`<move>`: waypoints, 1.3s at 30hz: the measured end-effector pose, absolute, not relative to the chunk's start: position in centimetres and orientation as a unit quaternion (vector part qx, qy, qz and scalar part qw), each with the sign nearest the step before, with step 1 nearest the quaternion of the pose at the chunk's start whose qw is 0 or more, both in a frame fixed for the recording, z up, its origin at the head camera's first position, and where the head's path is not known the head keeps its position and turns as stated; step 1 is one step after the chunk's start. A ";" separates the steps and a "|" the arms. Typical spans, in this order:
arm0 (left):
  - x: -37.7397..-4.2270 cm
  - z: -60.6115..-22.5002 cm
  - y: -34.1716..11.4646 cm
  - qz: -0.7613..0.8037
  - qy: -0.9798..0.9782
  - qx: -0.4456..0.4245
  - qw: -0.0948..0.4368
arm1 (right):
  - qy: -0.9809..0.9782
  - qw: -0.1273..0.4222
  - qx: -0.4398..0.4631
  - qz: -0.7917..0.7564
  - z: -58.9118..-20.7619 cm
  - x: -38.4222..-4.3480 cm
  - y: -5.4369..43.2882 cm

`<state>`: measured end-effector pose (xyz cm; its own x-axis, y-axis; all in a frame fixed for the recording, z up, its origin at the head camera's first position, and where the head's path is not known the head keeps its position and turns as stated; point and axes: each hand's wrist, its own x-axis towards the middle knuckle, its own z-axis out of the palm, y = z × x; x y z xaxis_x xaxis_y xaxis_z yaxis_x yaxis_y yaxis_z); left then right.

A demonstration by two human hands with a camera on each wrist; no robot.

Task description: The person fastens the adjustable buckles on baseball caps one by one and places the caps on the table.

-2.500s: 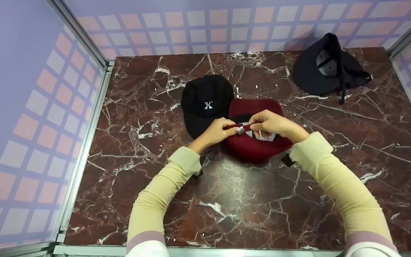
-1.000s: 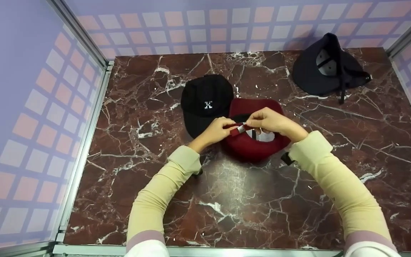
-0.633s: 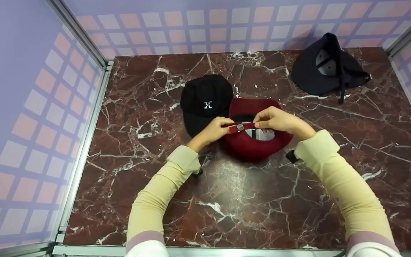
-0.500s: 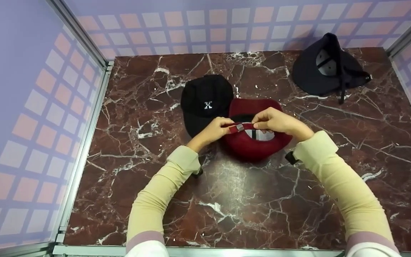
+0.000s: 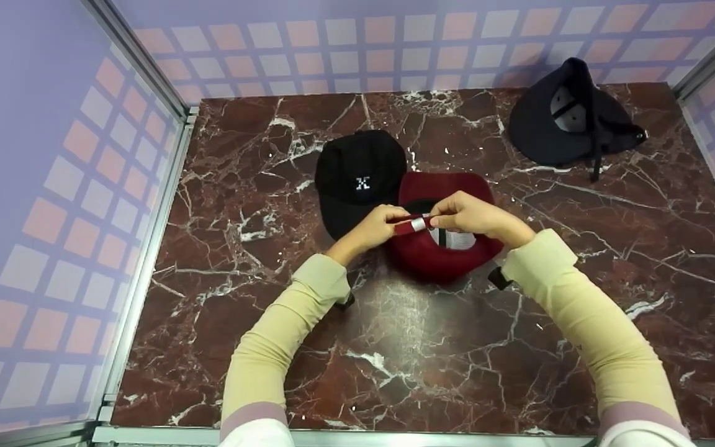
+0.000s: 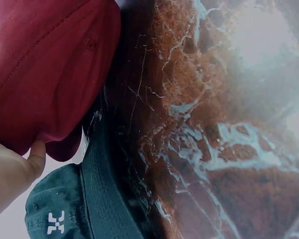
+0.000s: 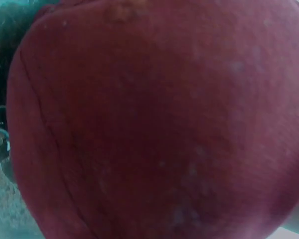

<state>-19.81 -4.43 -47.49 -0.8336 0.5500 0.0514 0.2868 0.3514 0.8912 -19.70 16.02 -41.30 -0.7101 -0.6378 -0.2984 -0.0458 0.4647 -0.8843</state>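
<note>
A dark red baseball cap point(image 5: 435, 264) lies in the middle of the head view, its opening facing up and its brim pointing away. My left hand point(image 5: 370, 230) pinches the left part of its back strap point(image 5: 402, 228). Close to the silver buckle point(image 5: 418, 224), the thumb and fingers of my right hand point(image 5: 472, 216) pinch the strap's other side. The left wrist view has the cap's crown point(image 6: 50, 64) with my left thumb point(image 6: 37, 154) against its edge. Red fabric point(image 7: 154, 119) fills most of the right wrist view, hiding the right fingertips.
A black cap point(image 5: 362, 164) with a white emblem sits directly left of the red one, against its brim. Another dark cap point(image 5: 556, 127) rests on its side at the back right. Patterned panels point(image 5: 351, 49) border the marble table point(image 5: 239, 372).
My right hand has shifted slightly left along the strap, from farther right up to the buckle. The left hand keeps its hold, and the other two caps have not moved.
</note>
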 end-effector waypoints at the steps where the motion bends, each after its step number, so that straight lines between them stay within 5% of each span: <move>1: -19.8 -47.5 -4.4 0.507 0.811 0.259 0.130 | 0.793 0.317 -0.215 -0.473 -41.7 -19.8 16.0; 20: -19.8 -47.4 -4.9 0.513 0.796 0.279 0.160 | 0.789 0.335 -0.242 -0.455 -41.5 -20.6 18.0; 39: -19.9 -47.5 -4.5 0.499 0.800 0.305 0.135 | 0.794 0.314 -0.261 -0.451 -42.2 -20.2 16.6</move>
<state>-19.92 -4.53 -47.48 -0.7772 0.6228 0.0894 0.3540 0.3154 0.8805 -20.22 16.58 -42.22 -0.6668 -0.6971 -0.2635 -0.1305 0.4573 -0.8797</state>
